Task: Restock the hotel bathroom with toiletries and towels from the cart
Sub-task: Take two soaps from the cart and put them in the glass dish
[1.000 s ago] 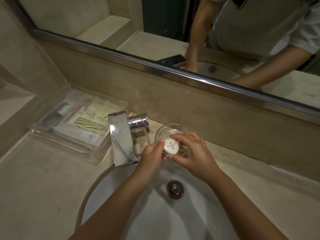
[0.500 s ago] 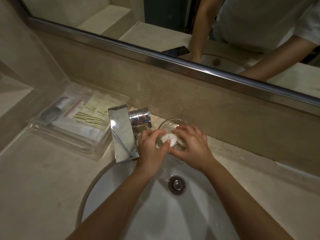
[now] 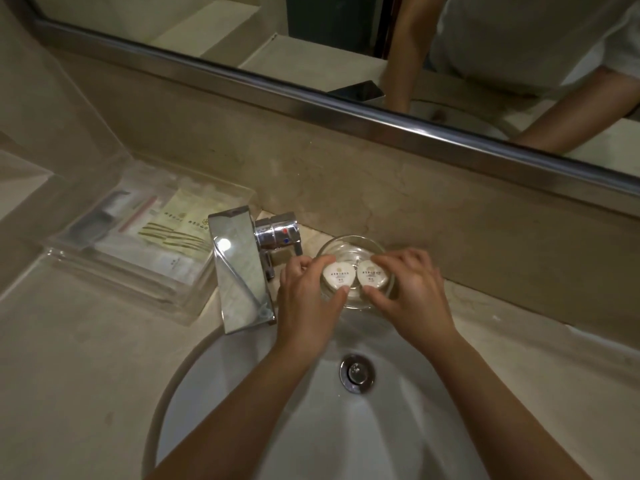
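Left soap (image 3: 338, 275): a small white wrapped bar, rounded and tapering to a point, with fine print on its top face (too small to read). It sits in the left half of the glass dish (image 3: 349, 242).
Right soap (image 3: 373, 277): the same shape and wrapping, in the right half of the dish, just beside its twin; I cannot tell whether they touch.
Left hand (image 3: 308, 299): fingers curl over the far edge of the left soap and the thumb pinches its near edge.
Right hand (image 3: 408, 292): grips the right soap the same way, fingers over the top edge and thumb below.
Glass dish: clear, round and shallow. It rests on the counter (image 3: 69, 375) directly under both grips, with its far rim showing beyond the fingertips.
Tap (image 3: 239, 271): a flat chrome spout just left of the left hand, close to the knuckles. Its lever has red and blue dots.
Clear tray (image 3: 114, 289): farther left past the tap, holding pale sachets (image 3: 176, 230) and a few dark items I cannot make out.
Basin (image 3: 346, 427): white, on the near side of the grips beneath both forearms, with a chrome drain (image 3: 357, 373) between the wrists.
Backsplash (image 3: 381, 188): beige stone just beyond the dish.
Mirror (image 3: 311, 46): above it, reflecting the person's arms and pale shirt.
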